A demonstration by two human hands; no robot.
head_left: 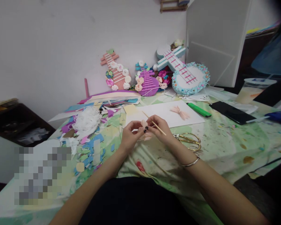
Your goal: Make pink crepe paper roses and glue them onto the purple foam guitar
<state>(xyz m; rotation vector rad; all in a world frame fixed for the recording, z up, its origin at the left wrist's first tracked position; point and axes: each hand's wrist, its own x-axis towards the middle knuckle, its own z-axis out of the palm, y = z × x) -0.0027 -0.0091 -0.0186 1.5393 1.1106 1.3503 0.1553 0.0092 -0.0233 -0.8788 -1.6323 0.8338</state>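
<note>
Fingers (136,125) of my left hand (130,135) are closed in a pinch on the pink paper piece (145,125), which sits between my two hands over the near middle of the table (224,140). My right hand (161,130) is closed too, gripping the wooden stick (157,126) between thumb and fingertips. The stick slants from far left to near right, and its middle seems to touch the paper. I cannot tell how much of the paper is wrapped on the stick, since my fingers cover it.

I judge this to be a curling or rolling step, with the paper worked against the stick. To do it well I would pinch lightly, because thin paper tears under a hard grip. The left fingertips should feed the edge while the right ones turn the stick in small twists. The stick should lie square to the paper's edge, so that the curl comes out even and not as a cone. Resting both wrists low over the table would give steadiness.

Gold scissors (189,141) lie just right of my right wrist, so I would mind them when turning. A pink paper bow (179,112) that looks finished rests on the white sheet (164,112) beyond my hands, a good model for shape. Paper scraps (91,147) lie to the left, well apart.
</note>
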